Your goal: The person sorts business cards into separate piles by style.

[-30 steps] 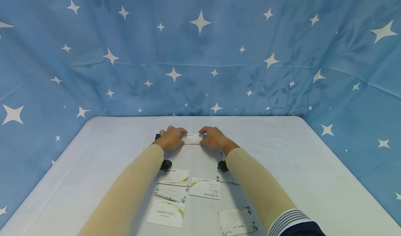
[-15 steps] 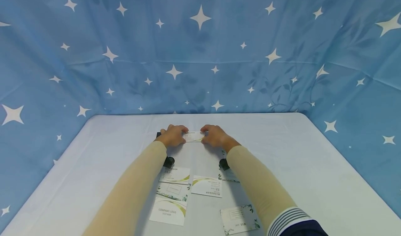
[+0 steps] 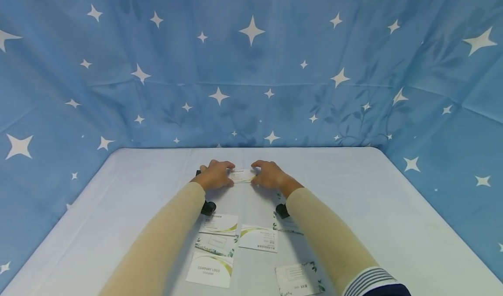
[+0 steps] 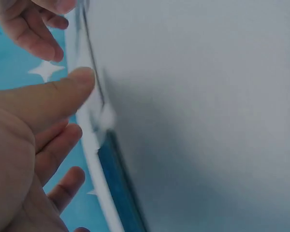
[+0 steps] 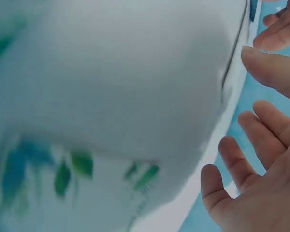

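Note:
Near the far side of the white table lies a business card (image 3: 242,176) with dark print and a yellow-green curve. My left hand (image 3: 215,174) is at its left end, thumb and index finger at the near and far corners. My right hand (image 3: 270,175) faces it at the right end in the same spread shape. In the left wrist view the thumb tip (image 4: 84,75) overlaps the card's edge line, with the other fingers loosely apart. The right wrist view shows the thumb (image 5: 261,63) close to that edge and the fingers spread, not pinching.
A dark blue block (image 4: 117,181) sits beside my left hand. Nearer me lie several cards: a left column ending in a "COMPANY LOGO" card (image 3: 209,270), a middle card (image 3: 258,238) and a leaf-patterned card (image 3: 298,279). Another leaf-patterned card (image 3: 288,225) is partly covered by my right sleeve.
The head view tips slightly and comes back. Both hands stay at the card's two ends, with barely any visible movement.

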Demonstrator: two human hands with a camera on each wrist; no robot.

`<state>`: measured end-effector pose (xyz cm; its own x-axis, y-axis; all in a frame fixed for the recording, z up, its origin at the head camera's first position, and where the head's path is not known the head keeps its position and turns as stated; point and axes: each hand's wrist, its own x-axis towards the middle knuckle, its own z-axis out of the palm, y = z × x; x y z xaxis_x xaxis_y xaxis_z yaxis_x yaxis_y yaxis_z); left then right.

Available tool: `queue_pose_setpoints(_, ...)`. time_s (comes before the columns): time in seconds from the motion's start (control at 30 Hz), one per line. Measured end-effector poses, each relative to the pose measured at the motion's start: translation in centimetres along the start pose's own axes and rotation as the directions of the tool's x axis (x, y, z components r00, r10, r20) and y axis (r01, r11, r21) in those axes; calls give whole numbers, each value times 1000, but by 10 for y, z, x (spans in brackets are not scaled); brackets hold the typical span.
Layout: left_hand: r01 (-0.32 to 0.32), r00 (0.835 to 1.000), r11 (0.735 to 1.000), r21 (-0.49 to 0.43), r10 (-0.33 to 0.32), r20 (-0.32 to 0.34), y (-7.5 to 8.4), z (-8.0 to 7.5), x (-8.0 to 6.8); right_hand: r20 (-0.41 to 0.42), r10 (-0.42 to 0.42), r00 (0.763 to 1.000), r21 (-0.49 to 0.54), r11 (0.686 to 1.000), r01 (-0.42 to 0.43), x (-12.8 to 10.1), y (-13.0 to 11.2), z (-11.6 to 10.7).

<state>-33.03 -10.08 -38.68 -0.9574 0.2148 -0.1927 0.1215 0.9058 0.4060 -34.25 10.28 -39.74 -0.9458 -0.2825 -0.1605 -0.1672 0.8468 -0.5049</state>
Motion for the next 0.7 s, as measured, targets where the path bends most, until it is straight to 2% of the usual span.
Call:
queue_pose_setpoints(0.07,-13,1000,1000,-2,13,3,-2,-5,-6,-2,-5,1000,11,1000,5,-5,-3,-3)
queue_pose_setpoints(0.3,-130,992,991,43,130,10,-13,-15,-37,12,-127,992,-7,992,128,-32,-13,-9)
queue_pose_setpoints(0.53,-125,992,991,44,123,41,-23,-10,-76,59,-185,981,-82,979,189,-65,-30,3)
queue_pose_setpoints(0.7,-151,988,987,53,148,53,-32,3,-101,105,-253,962,-109,958,264,-84,-37,21)
